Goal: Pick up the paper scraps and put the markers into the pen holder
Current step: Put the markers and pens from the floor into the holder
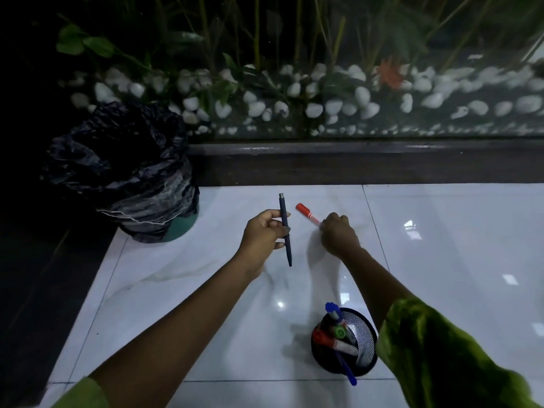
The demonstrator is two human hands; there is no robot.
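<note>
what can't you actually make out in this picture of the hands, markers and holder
All in the head view:
- red marker: its near end is hidden inside the right hand gripping it.
- pen holder: the lower ends of the markers inside are hidden by its wall.
- bin: the black bag and the dark hide its inside, so its contents cannot be seen.

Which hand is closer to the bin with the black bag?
Left. The left hand, holding a dark pen, is just right of the bin; the right hand, gripping the red marker, is farther right.
</note>
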